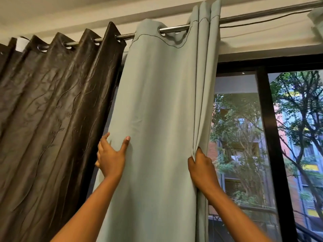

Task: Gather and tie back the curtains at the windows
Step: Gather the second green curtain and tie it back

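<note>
Gathering is partly done: your right hand (201,165) pinches bunched folds at the right edge of the pale green curtain (157,102), while your left hand (111,154) cups its left edge with loosely spread fingers. The dark curtain (52,95) further left hangs ungathered; nothing tied yet.

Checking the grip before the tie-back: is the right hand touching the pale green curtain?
Touching. The head view shows the right hand gripping the bunched folds at the right edge of the pale green curtain, fabric pinched at its fingers.
</note>
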